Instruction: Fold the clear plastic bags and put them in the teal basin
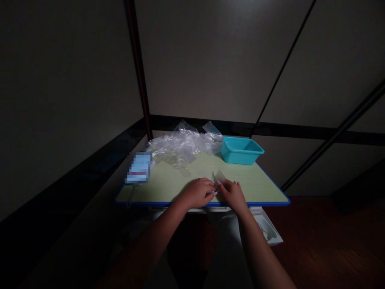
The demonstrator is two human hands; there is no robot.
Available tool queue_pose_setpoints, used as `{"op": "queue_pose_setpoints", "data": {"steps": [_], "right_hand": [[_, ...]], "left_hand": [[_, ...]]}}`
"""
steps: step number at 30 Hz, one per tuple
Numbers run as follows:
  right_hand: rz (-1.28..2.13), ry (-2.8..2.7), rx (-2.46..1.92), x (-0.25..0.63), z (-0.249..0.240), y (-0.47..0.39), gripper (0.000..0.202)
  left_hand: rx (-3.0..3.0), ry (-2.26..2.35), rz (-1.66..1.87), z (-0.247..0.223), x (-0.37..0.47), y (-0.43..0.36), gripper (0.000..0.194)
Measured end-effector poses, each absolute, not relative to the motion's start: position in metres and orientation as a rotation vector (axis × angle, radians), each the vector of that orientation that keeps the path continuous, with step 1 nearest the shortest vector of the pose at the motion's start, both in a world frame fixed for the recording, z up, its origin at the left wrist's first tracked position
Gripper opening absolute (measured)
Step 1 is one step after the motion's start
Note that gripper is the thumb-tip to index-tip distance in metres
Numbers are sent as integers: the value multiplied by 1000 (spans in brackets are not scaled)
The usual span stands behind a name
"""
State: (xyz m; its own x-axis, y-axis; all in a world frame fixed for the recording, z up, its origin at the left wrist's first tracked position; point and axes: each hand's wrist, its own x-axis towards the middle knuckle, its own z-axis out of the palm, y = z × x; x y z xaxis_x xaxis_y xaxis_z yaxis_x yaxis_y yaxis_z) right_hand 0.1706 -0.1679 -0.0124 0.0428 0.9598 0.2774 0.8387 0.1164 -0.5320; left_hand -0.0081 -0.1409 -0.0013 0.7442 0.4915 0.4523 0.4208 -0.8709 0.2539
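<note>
Close to the table's front edge, my right hand (pixel 233 194) pinches a small clear plastic bag (pixel 220 176) between thumb and fingers. The bag's upper part sticks up past the fingertips. My left hand (pixel 200 192) is beside it on the left, with fingers curled and thumb tip drawn in towards the bag's lower end. What lies between the left fingers is too small and dark to make out. Beyond both hands, a loose pile of clear plastic bags (pixel 188 144) spreads over the back left of the table.
A turquoise plastic basin (pixel 242 157) stands at the table's back right. On the left edge is a pixelated, phone-like device (pixel 140 167) with a cable. The pale green tabletop (pixel 258 188) has a blue rim. A white drawer (pixel 272 233) juts out below on the right.
</note>
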Motion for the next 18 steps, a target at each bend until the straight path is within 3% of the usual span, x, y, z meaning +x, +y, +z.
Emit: {"op": "queue_pose_setpoints", "data": {"steps": [18], "right_hand": [[236,-2015,-1552,167,-18,-173,43]], "left_hand": [[2797,787,712,-2,-9,-142,24]]}}
